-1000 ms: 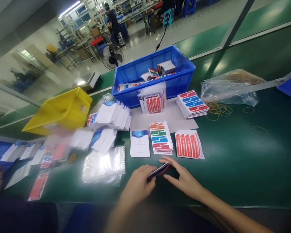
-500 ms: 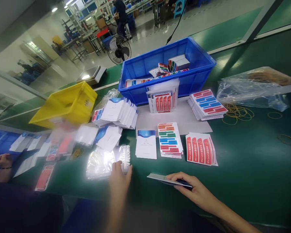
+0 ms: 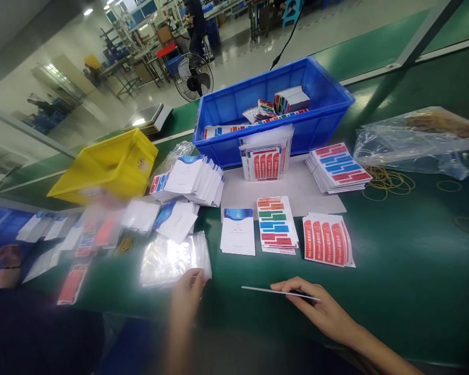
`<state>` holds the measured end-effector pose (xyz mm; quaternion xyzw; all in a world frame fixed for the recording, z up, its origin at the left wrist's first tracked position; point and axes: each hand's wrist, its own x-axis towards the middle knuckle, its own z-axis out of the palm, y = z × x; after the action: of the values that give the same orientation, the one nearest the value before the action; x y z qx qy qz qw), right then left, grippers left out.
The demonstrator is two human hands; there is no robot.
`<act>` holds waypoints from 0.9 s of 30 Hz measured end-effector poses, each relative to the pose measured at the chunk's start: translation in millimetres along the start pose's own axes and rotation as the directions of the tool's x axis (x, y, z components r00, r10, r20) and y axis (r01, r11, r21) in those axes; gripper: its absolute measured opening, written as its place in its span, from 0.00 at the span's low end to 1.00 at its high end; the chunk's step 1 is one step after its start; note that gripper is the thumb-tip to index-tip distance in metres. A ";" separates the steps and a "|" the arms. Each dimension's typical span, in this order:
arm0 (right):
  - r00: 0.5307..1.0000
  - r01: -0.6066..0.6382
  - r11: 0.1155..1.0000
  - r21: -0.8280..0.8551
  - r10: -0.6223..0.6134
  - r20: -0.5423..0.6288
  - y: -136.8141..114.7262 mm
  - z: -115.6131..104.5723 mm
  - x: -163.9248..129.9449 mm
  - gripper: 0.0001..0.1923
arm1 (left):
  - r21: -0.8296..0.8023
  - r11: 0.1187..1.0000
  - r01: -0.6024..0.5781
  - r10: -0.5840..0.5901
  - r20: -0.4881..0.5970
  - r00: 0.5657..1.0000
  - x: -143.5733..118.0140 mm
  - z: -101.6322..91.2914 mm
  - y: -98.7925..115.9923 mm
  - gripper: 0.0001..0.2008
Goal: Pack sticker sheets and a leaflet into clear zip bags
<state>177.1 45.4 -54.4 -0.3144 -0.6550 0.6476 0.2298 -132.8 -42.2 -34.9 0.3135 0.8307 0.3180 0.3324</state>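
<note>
Two hands work low in the frame. The right hand (image 3: 316, 307), lower centre-right, has its fingers pinched on a thin card set (image 3: 275, 291), seen nearly edge-on as a pale flat sliver held level just above the green table (image 3: 406, 260). The left hand (image 3: 187, 291), lower centre and blurred, has its fingertips closed on the near edge of a pile of clear plastic bags (image 3: 172, 258), glossy and glaring white. Just above the card set, mid-frame, lie three stacks in a row: a white booklet with a blue top (image 3: 237, 231), colour-striped label sheets (image 3: 277, 224) and red label sheets (image 3: 327, 240). A blue bin (image 3: 281, 125) stands at upper centre, a yellow bin (image 3: 109, 166) at left.
</note>
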 end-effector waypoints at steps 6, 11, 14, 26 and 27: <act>0.967 -0.133 0.980 0.148 0.161 -0.197 0.0 3.2 -3.0 0.27 | -0.027 1.000 -0.001 0.001 -0.009 1.000 -8.3 -2.6 12.8 0.18; 0.937 -0.102 0.987 0.128 0.138 -0.321 -0.1 9.3 -3.0 0.38 | -0.056 0.988 -0.145 0.152 0.154 0.976 -30.1 24.9 44.6 0.15; 0.976 -0.058 0.997 -0.060 0.044 -0.211 -6.1 10.1 -0.5 0.23 | -0.027 0.958 -0.286 0.280 0.304 0.911 -43.0 50.3 64.3 0.14; 0.982 -0.050 0.993 -0.110 0.029 -0.188 -17.3 16.9 2.2 0.15 | 0.081 0.791 -0.607 0.465 0.567 0.680 -56.8 102.9 85.6 0.11; 0.978 -0.061 0.991 -0.119 0.035 -0.204 -16.0 16.5 2.2 0.14 | 0.069 0.791 -0.607 0.472 0.564 0.678 -57.3 103.1 85.7 0.11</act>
<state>162.1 35.8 -39.6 -0.4078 -0.6596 0.5757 0.2592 4.6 0.4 -10.9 0.6590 0.6111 0.1981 0.3913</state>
